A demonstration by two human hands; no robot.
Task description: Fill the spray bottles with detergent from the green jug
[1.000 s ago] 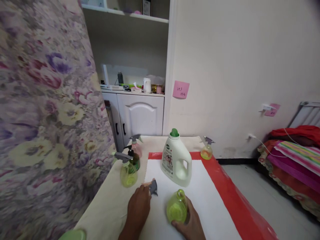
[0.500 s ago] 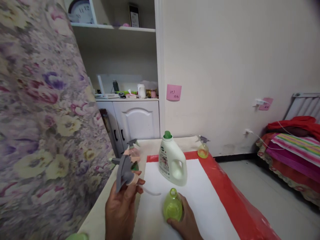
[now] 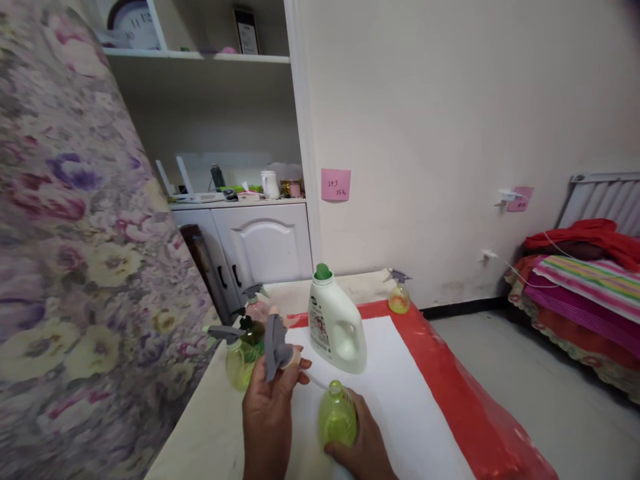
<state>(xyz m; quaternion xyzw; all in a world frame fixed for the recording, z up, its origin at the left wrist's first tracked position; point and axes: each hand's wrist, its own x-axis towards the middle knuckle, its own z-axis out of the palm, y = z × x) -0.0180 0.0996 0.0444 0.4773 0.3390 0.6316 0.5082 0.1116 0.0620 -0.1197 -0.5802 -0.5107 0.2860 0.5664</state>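
My left hand (image 3: pixel 273 407) is closed around the collar of a grey spray nozzle (image 3: pixel 275 350). Its thin clear tube points right, with the tip close to the mouth of a yellow-green bottle (image 3: pixel 337 420); I cannot tell whether the tip is inside. Wrapped round that bottle's right side is my right hand (image 3: pixel 365 437), which keeps it upright and uncapped over the white sheet (image 3: pixel 400 387). Just behind stands a large pale-green jug (image 3: pixel 335 327) with a green top and a handle.
Left of my hands are a yellow-green spray bottle (image 3: pixel 237 367), a dark green bottle (image 3: pixel 254 332) and a pink spray bottle (image 3: pixel 257 308). Another spray bottle (image 3: pixel 399 297) stands on the red cloth (image 3: pixel 445 373) at the far right. A floral curtain (image 3: pixel 75 267) hangs along the left.
My left hand has moved right with the spray nozzle, bringing the tube tip to the bottle's mouth. The view has shifted slightly, showing more bottles at the left. My right hand still holds the bottle.
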